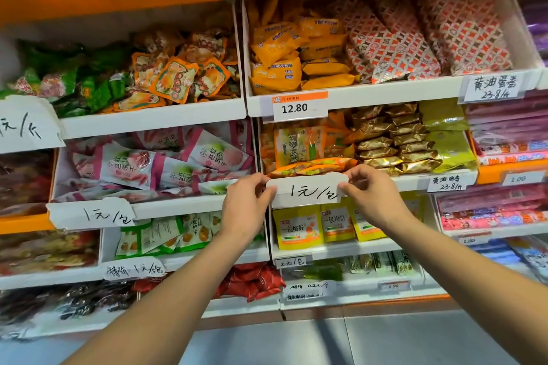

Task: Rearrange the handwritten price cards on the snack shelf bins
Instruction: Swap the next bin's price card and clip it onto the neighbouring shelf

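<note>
**Price card pinched at both ends on the bin lip**

Between both hands, the handwritten price card (pixel 307 190) sits against the white bin's front lip (pixel 406 182). The left hand (pixel 247 203) pinches its left end narrowly, and the right hand (pixel 369 192) pinches the right end likewise. Thin, light paper with torn edges, it would likely crease or tear if pulled; holding the ends seems soundest. Just behind the grip, that bin holds orange packets (pixel 311 167) and gold-wrapped sweets (pixel 394 145). Below the grip stand yellow plum pouches (pixel 298 228). Left of it, another handwritten card (pixel 98 213) fronts pink packets (pixel 133 166).
</note>
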